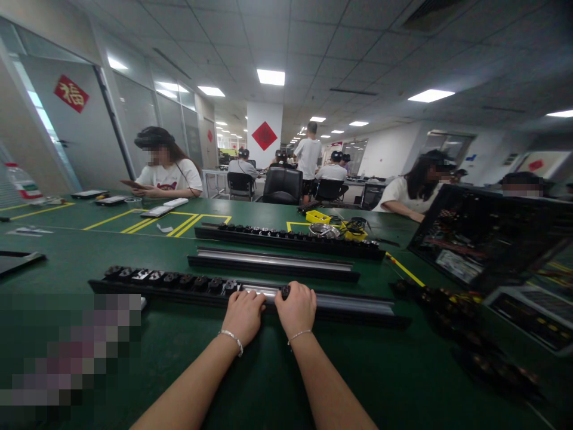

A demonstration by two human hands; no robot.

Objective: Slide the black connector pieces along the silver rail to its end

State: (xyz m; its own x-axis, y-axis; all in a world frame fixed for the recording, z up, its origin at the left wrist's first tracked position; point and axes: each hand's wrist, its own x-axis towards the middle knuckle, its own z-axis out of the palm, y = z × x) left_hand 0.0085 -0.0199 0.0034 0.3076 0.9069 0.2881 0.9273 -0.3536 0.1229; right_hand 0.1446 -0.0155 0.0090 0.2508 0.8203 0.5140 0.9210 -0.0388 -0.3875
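R hand [295, 307] pinching blk module [285, 291] at mid-span of near rail [358, 303], long axis L–R on worktop [179, 376], just right of L hand [244, 313], curled on rail, grip unclear; blk module row [170, 279] further left.

Nearside tabletop [266, 382] is open; past the hands [244, 312], another rail [273, 262] blocks.

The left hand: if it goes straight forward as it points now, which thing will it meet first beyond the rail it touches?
The left hand would probably meet the middle black-and-silver rail, though it might pass above; depth is unclear.
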